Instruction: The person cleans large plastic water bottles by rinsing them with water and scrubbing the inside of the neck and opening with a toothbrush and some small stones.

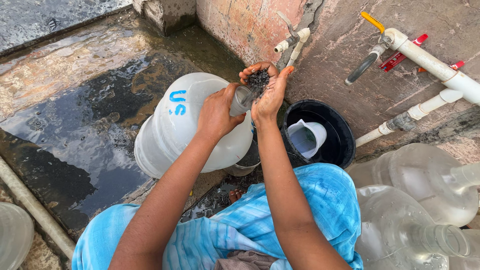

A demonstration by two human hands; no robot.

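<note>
The left hand point(216, 112) grips the neck of a tilted jug point(180, 122), hiding its mouth. The right hand point(265, 85), cupped open beside it, holds dark grit point(258, 79); what the grit is cannot be made out.

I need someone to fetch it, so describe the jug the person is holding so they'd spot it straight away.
Find the black bucket below the wall taps. Just left lies a tilted white water jug, its neck gripped by the left hand. Unlike the clear jugs at right, it's opaque, with blue lettering.

A black bucket point(332, 131) holds a white jug point(307, 137) — two clear bottles point(425, 200) lie just beside it, under white wall pipes point(430, 62); the floor point(75, 110) is wet.
</note>
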